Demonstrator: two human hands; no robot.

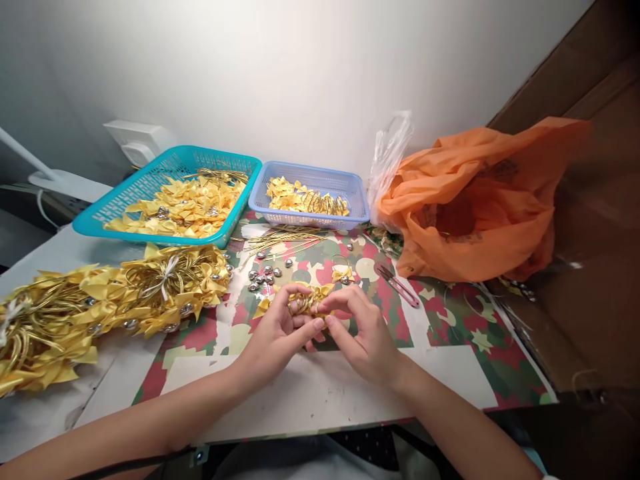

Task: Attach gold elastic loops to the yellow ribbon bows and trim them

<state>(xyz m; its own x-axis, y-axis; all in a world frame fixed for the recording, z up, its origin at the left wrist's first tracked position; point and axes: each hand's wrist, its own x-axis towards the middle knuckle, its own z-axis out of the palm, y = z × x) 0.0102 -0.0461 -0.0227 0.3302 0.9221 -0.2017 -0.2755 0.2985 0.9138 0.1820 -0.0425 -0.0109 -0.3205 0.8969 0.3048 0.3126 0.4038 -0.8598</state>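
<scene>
1. our left hand (280, 330) curls its fingers around a small bunch of yellow bows (265, 306), with gold loops (304, 305) showing between the fingers.
2. our right hand (367, 330) is narrow, its thumb and forefinger near each other beside those loops; we cannot tell whether they pinch anything.
3. the bunch sits low over the camouflage-patterned cover (460, 313), in front of us.
4. just beyond our left hand we see loose silver bells (269, 271); beyond our right lies a single bow (343, 274) with a bell.
5. pink snips (399, 285) lie to the right, and straight gold cords (285, 239) farther back.
6. behind these, a teal basket (137, 183) and a lavender basket (310, 219) hold more yellow bows.
7. tied bow bundles (167, 280) lie at our left; an orange bag (480, 200) stands at our right.
</scene>
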